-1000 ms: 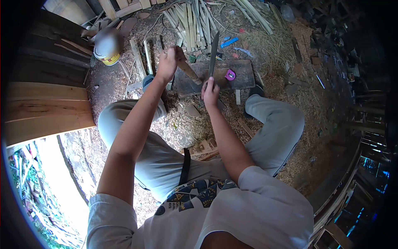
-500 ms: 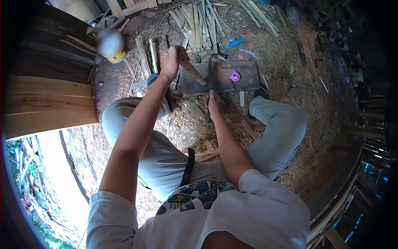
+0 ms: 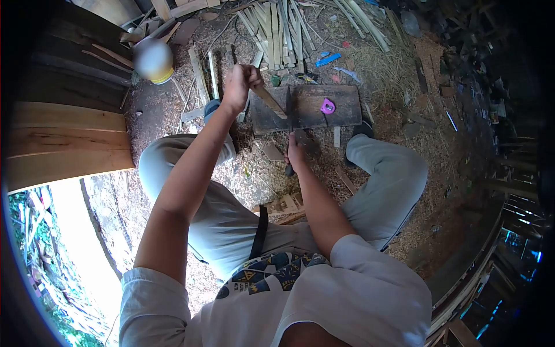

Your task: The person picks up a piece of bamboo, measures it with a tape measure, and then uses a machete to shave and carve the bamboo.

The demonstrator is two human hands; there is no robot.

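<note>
While the person sits low on the ground, both hands work at a dark wood block [image 3: 341, 104] that lies flat in front of the knees. The left hand [image 3: 238, 87] is shut tight around the top of a short stick [image 3: 269, 102]. That stick leans down from the hand, and its low end rests on the left part of the block. The right hand [image 3: 295, 151] sits just on the near side of the block, fingers closed around the handle of a knife [image 3: 291, 113]. Its blade points away from the person and lies over the block, right beside the low end of the stick. I cannot tell if the blade is cutting into the stick or only touching it.

On the block, to the right of the blade, sits a small purple thing [image 3: 328, 106]. Past the far side of the block lies a pile of split bamboo strips [image 3: 277, 29], pale and long. A blue strip [image 3: 328, 59] lies near them on the ground. Far to the left of the block stands a can [image 3: 154, 61] with a yellow band. Wide planks [image 3: 63, 139] are stacked further left of the block. Wood chips and dry scraps cover the ground all around the block, and the person's bent legs rest on either side.
</note>
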